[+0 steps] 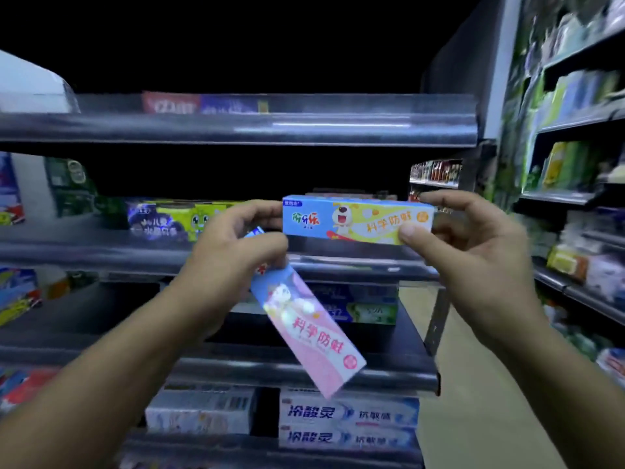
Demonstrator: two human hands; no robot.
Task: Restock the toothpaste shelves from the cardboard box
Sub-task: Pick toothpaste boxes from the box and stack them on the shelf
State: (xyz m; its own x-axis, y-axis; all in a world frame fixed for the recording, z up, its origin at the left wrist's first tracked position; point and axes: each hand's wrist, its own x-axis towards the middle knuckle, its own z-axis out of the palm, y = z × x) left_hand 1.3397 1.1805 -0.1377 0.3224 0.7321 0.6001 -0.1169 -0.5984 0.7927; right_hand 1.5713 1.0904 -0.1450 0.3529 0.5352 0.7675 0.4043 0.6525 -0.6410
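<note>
A blue and yellow toothpaste box (355, 220) is held level in front of the middle shelf (101, 255). My right hand (473, 252) pinches its right end between thumb and fingers. My left hand (230, 252) touches that box's left end with its upper fingers and grips the top of a pink and blue toothpaste box (311, 330), which hangs tilted down to the right. The cardboard box is out of view.
Dark shelves stacked in tiers fill the view. Children's toothpaste boxes (172, 220) lie on the middle shelf at the left. White and blue toothpaste boxes (348, 421) sit on the lowest shelf. An aisle floor (473, 384) and another stocked shelving unit (575, 164) lie to the right.
</note>
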